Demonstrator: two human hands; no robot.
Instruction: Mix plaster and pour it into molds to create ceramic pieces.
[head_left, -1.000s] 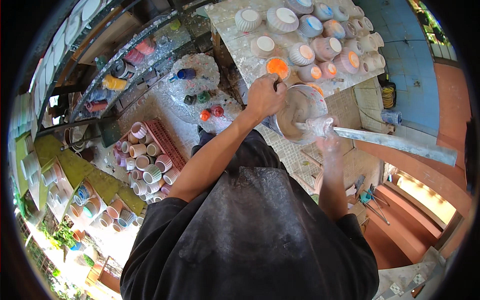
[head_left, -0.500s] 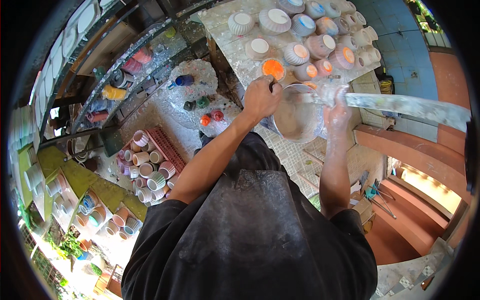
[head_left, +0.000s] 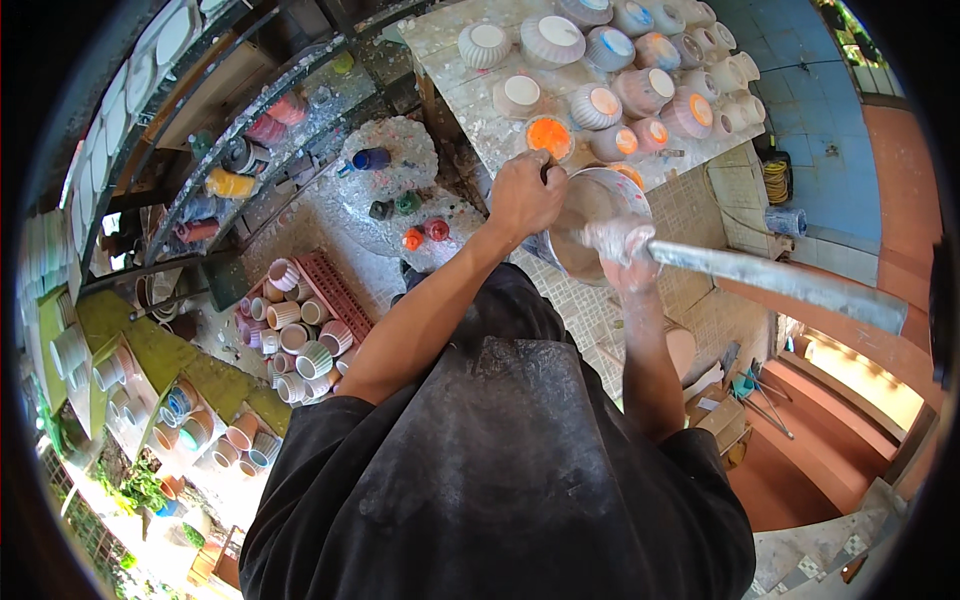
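Note:
My left hand (head_left: 527,197) is closed at the left edge of a pale bucket (head_left: 622,188), gripping it near the rim. Murky beige liquid (head_left: 578,213) fills part of the bucket. Over its right side, my right hand (head_left: 622,250), coated in whitish residue, is wrapped round a long, whitish, paint-smeared stick (head_left: 780,281). One end of the stick extends far out to the right; its other end is hidden by my hand and the bucket. Just beyond my left hand, a pot with an orange top (head_left: 549,137) stands on the table.
A splattered table (head_left: 470,110) holds several upturned pots with white and orange bases. Left of me, paint bottles (head_left: 436,229) stand on a crusted round surface (head_left: 400,155). Lower left, several ribbed pots (head_left: 314,360) lie beside a red crate (head_left: 333,295). A cardboard box (head_left: 722,420) is at right.
My right hand has moved left and nearer to me over the bucket, and the stick's outer end has swung nearer. My left hand stays in place.

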